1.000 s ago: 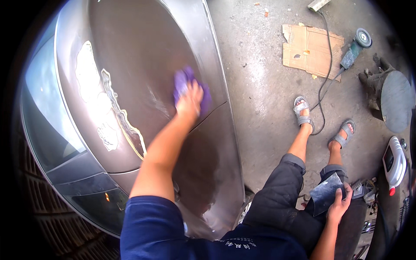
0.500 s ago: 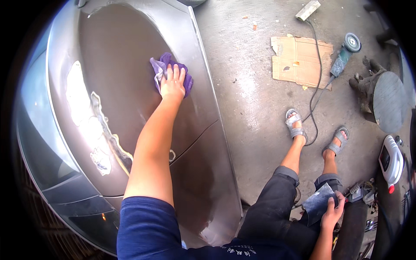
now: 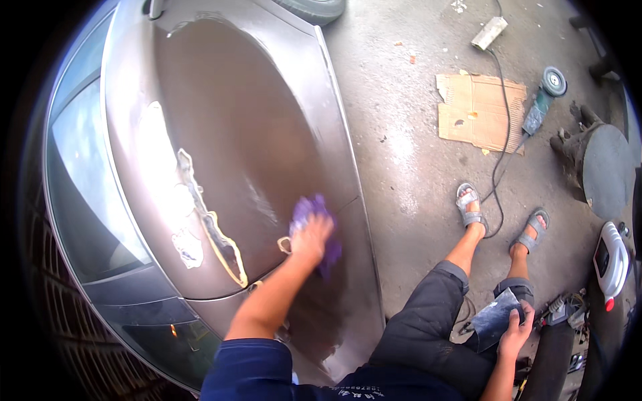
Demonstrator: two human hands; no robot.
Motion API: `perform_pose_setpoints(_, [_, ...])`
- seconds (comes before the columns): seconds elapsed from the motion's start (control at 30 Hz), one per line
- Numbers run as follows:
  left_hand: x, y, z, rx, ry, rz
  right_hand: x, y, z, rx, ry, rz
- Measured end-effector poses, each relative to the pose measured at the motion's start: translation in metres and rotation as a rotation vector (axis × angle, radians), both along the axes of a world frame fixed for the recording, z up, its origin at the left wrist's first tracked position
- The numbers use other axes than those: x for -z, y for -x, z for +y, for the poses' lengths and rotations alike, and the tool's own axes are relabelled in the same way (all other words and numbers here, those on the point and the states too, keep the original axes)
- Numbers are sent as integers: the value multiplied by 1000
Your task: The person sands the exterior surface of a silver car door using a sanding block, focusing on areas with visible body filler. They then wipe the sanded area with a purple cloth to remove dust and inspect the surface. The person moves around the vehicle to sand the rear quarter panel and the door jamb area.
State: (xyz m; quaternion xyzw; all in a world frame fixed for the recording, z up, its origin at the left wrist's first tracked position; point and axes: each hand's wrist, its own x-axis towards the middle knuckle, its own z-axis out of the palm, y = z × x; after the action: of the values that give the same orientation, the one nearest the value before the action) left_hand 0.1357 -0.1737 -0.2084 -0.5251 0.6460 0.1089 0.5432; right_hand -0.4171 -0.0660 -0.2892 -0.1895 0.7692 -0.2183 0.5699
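Observation:
My left hand (image 3: 313, 238) presses a crumpled purple cloth (image 3: 332, 255) against the brown-grey side of a car (image 3: 267, 127), near the seam between two panels. Hand and cloth are smeared by motion. Beside the cloth is a small ring-shaped bare patch (image 3: 284, 245). Further left, a long jagged sanded patch (image 3: 212, 227) with pale edges runs along the panel. At my thigh, my right hand (image 3: 513, 334) grips a dark grey sheet of sandpaper (image 3: 491, 322) between thumb and fingers; its upper face is dusted with pale powder.
On the concrete floor lie a flattened cardboard piece (image 3: 478, 110), an angle grinder (image 3: 545, 99), a cord and a power strip (image 3: 489, 33). A round-topped stool (image 3: 608, 167) and a white bottle with red cap (image 3: 610, 260) stand at right. Tools crowd the lower right.
My left hand has slid the purple cloth down the panel toward me, to the seam. My view has shifted a little leftward. The right hand still holds the sandpaper.

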Motion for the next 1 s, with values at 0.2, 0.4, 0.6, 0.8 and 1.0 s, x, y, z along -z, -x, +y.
perform_pose_setpoints(0.2, [-156, -4, -305, 432, 769, -349, 2, -8, -10, -9, 85, -49])
perform_pose_setpoints(0.4, [-117, 28, -207, 289, 456, -282, -9, 7, -26, 2, 97, -43])
perform_pose_setpoints(0.6, [-122, 43, 23, 46, 29, -63, -22, 31, -46, 42, 127, -87])
perform_pose_setpoints(0.8, [-174, 48, -150, 147, 566, -223, -11, 33, -59, 19, 143, -39])
perform_pose_setpoints(1.0, [-171, -19, -380, 328, 845, -360, 3, 4, -92, 49, 137, 15])
